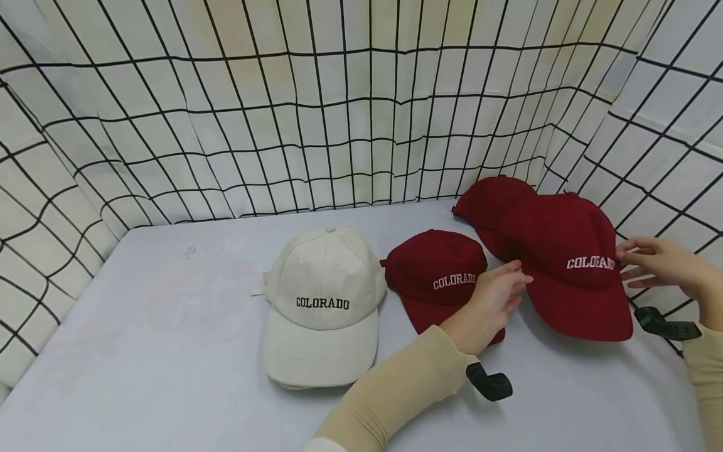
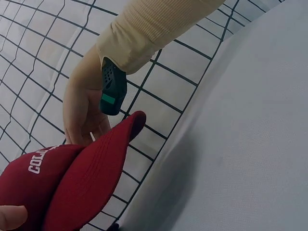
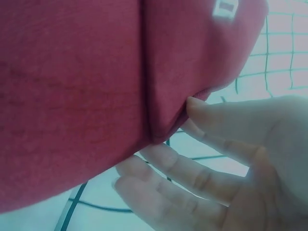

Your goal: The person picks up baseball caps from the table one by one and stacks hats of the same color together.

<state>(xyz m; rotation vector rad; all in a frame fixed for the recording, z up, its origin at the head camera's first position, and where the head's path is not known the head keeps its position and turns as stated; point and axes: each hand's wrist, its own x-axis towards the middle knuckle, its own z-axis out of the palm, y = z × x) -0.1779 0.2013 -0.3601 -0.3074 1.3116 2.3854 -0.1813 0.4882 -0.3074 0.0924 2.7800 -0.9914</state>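
Note:
A red baseball cap [image 1: 565, 251] with white COLORADO lettering is between my two hands, its brim raised over the table with a shadow below. My right hand [image 1: 658, 267] pinches the cap's right edge; the right wrist view shows its thumb [image 3: 204, 113] and fingertips at the fabric beside the brim. On the opposite side, my left hand [image 1: 491, 307] grips the left edge where crown and brim meet, its thumb [image 2: 12, 217] lying on the cap in the left wrist view. My left hand partly covers a second red cap [image 1: 435, 270] on the table.
A third red cap [image 1: 491, 201] is behind the held one, partly hidden by it. A cream COLORADO cap [image 1: 324, 301] lies on the white table [image 1: 158, 339], left of the second red cap. Black grid netting [image 1: 339, 113] over white cloth walls the back and sides.

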